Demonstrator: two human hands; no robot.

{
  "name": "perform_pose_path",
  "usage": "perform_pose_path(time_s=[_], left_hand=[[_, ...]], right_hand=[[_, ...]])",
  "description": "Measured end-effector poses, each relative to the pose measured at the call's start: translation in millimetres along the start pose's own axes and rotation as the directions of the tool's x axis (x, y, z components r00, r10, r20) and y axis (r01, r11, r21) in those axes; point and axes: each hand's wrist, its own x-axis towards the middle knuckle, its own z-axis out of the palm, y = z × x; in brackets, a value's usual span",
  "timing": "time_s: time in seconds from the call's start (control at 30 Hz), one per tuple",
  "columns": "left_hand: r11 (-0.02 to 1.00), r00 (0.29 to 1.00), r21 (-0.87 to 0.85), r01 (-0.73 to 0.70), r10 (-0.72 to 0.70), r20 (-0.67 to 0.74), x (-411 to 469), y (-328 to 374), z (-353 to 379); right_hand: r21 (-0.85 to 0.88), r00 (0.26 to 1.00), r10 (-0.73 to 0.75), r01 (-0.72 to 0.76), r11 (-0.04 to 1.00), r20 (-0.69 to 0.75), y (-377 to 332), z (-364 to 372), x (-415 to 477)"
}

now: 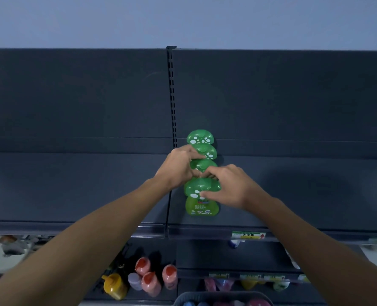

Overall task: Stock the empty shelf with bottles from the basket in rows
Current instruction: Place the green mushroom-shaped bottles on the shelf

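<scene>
Several green bottles with white-spotted caps stand in one front-to-back row on the dark shelf [293, 195], just right of the slotted upright. The front green bottle [202, 206] shows its label. My left hand [178, 166] grips the cap of a middle green bottle [203, 165] in the row. My right hand [229, 186] rests with its fingers on the cap of the front bottle. The rearmost green bottle [200, 136] stands free at the back. The basket [223, 298] shows at the bottom edge, with coloured bottle tops inside.
The shelf section left of the upright [172, 96] holds nothing. Below, pink bottles [151, 281], a yellow bottle [114, 286] and a pale purple one stand on a lower shelf. Price tags [248, 235] hang on the shelf edge; more coloured bottles sit lower right.
</scene>
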Motion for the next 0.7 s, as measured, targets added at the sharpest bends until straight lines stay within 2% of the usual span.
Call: perform_pose_path(time_s=[0.33, 0.7], left_hand=[[0.999, 0.999, -0.023, -0.036, 0.036, -0.015, 7, -8, 1], [0.994, 0.993, -0.002, -0.111, 0.110, -0.030, 11, -11, 4]], right_hand=[[0.026, 0.996, -0.057, 0.059, 0.998, -0.071, 7, 6, 6], [0.012, 0.994, -0.085, 0.086, 0.996, -0.070, 11, 8, 10]])
